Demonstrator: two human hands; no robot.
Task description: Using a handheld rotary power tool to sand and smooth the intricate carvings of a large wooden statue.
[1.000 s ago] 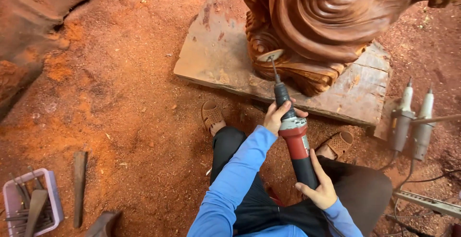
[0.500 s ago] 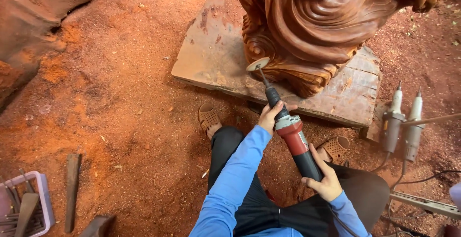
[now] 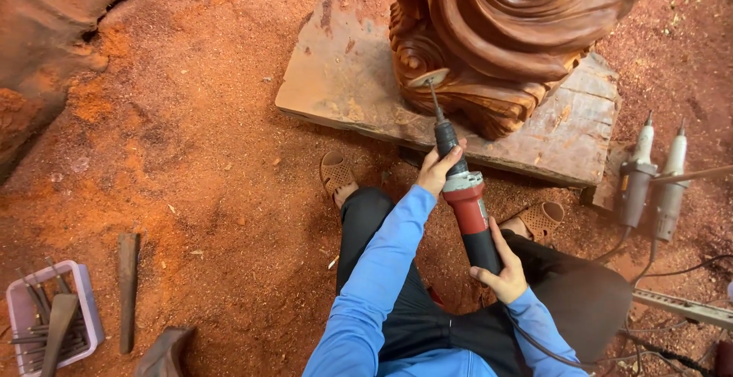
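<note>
Lower left, on sawdust-covered red floor (image 3: 191, 155): a pale rectangular plastic basket (image 3: 85, 312) holding dark, slender metal chisels, their handles leaning over its rim. Just beside the basket, a flat wooden-handled chisel (image 3: 127, 289) lying lengthwise in the dust.

At centre, gripped in both hands: a long rotary grinder (image 3: 467, 205) with black nose, grey collar, red barrel and black rear grip. Left hand (image 3: 439, 169) wrapped round the black nose, fingers closed tight on it; right hand (image 3: 500, 274) at the rear grip, fingers curled shut around the black end. Both arms in smooth blue sleeves, over dark trousers and tan perforated sandals (image 3: 336, 171).

From the grinder's nose, a thin steel shaft ending in a small pale sanding disc (image 3: 427, 78), tilted and touching the lower scrollwork of a large reddish-brown wooden carving (image 3: 519, 18). Carving surface in deep, rounded swirls above, ribbed fluting near the base, polished-looking on the broad curves.

Under the carving, a worn, flat wooden slab (image 3: 343, 79), grey-brown with cracked edges and dusted red.

At right, near the slab's corner, two more slim grey-and-white grinders (image 3: 653, 178) standing side by side, cords trailing across the floor. Upper left, a rough block of reddish wood (image 3: 46, 33) caked with sawdust.
</note>
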